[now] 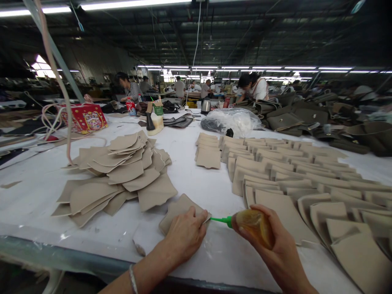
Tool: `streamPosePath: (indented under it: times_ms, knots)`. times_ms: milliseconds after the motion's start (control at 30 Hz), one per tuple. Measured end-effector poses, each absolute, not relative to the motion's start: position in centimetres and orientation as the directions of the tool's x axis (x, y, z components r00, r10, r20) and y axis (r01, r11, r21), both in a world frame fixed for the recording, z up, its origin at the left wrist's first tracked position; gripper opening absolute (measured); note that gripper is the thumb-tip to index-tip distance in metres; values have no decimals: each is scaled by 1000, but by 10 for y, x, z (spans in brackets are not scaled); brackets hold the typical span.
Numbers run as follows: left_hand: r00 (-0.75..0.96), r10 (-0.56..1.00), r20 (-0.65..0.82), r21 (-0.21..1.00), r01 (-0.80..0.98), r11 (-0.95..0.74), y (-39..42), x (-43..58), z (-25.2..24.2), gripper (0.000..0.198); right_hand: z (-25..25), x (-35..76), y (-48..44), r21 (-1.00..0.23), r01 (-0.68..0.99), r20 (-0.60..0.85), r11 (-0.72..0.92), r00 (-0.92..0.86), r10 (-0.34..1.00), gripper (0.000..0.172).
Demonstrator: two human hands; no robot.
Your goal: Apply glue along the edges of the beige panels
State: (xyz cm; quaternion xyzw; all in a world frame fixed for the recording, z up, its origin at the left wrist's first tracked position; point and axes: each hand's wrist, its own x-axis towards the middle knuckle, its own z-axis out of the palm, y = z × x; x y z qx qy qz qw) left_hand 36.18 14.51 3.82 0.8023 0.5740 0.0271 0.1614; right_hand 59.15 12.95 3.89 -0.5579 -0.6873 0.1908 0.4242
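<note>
Gripping a bottle (pixel 254 224) of amber liquid, the right hand (pixel 274 232) has its thumb and fingers curled around the sides. Closer to the wearer and left of the bottle, a silvery bracelet (pixel 132 278) circles the left wrist. Directly left of the bottle, the left hand (pixel 187 233) lies over a beige piece (pixel 180 204), fingers bent and close together, holding it near the corner that faces the bottle; how the thumb sits underneath is hidden. Between the hands runs the bottle's green nozzle (pixel 223 220), its tip at that corner, touching or just beside it, I cannot tell which.

Beyond the bottle to its left, similar pieces form a loose, overlapping pile (pixel 122 175) on the white tabletop (pixel 188 179). To its right and stretching farther back, more stand in leaning, overlapping rows (pixel 306 183). A small stack (pixel 208 157) sits beyond the bottle, slightly left.

Farther behind the bottle lies a clear plastic bag (pixel 241 120), with dark folded goods (pixel 294 118) to the right and a red patterned box (pixel 87 118) far left. Past the bag stands a metal kettle (pixel 206 107). A co-worker (pixel 260 89) bends forward in the distance, almost straight beyond the bottle.
</note>
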Motion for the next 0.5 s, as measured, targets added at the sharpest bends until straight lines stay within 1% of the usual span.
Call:
streamPosePath:
  times_ms: [133,267,500]
  knots:
    - [339,926,-165,280,917,-286,146,362,38,43,37,593,129,-703,630,400,330,-33,916,42]
    - [350,925,-146,279,912,-301,146,362,38,43,37,593,127,-704,622,389,344,-68,919,41]
    - [358,926,-118,277,907,-316,145,361,38,43,32,598,128,-656,623,456,426,-123,881,38]
